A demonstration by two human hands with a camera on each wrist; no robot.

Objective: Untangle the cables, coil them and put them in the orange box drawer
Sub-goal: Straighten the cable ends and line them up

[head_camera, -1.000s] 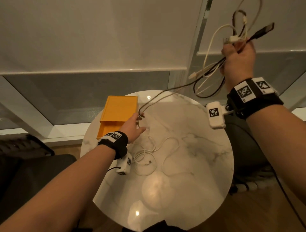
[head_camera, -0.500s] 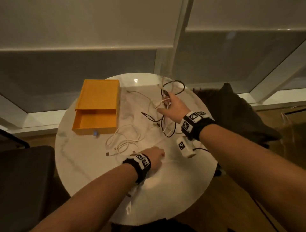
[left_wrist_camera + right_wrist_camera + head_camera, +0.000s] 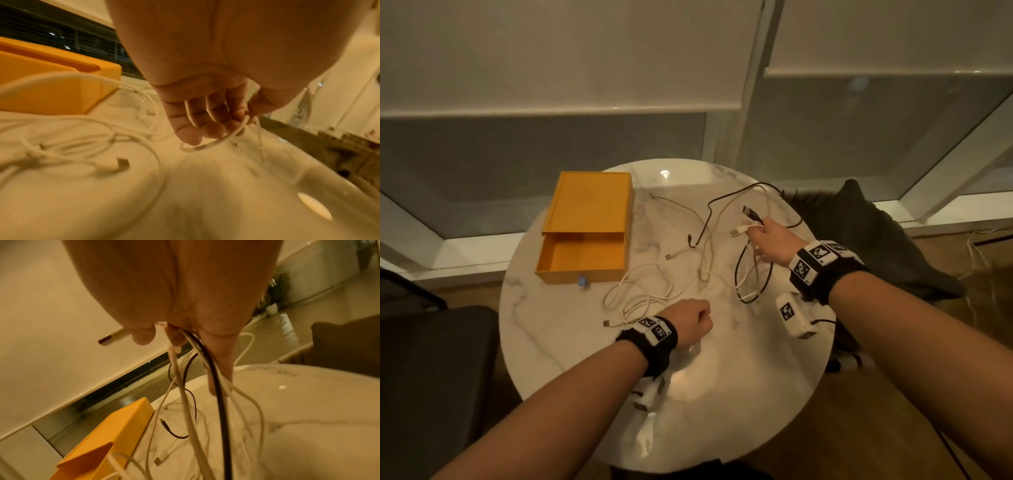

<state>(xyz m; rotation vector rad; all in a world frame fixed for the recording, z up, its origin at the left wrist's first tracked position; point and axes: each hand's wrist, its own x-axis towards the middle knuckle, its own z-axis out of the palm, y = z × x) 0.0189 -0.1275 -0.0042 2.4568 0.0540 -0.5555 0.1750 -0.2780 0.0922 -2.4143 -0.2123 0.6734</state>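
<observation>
On the round marble table lies a tangle of white and black cables. My right hand grips a bundle of black and white cables near their plugs, just above the table at the right. A black USB plug and a white USB plug stick out past its fingers. My left hand is curled low at the table's middle and pinches a thin white cable. Loose white cable loops lie to its left. The orange box stands at the back left, its drawer pulled open and bare inside.
A dark chair stands left of the table. A dark cushion or bag lies on the floor at the right. Windows with lowered blinds are behind. Bare marble shows at the table's near side.
My right hand came down from high in the air with the cable bundle to the table's right side. My left hand moved from beside the box to the middle and took hold of a white cable.
</observation>
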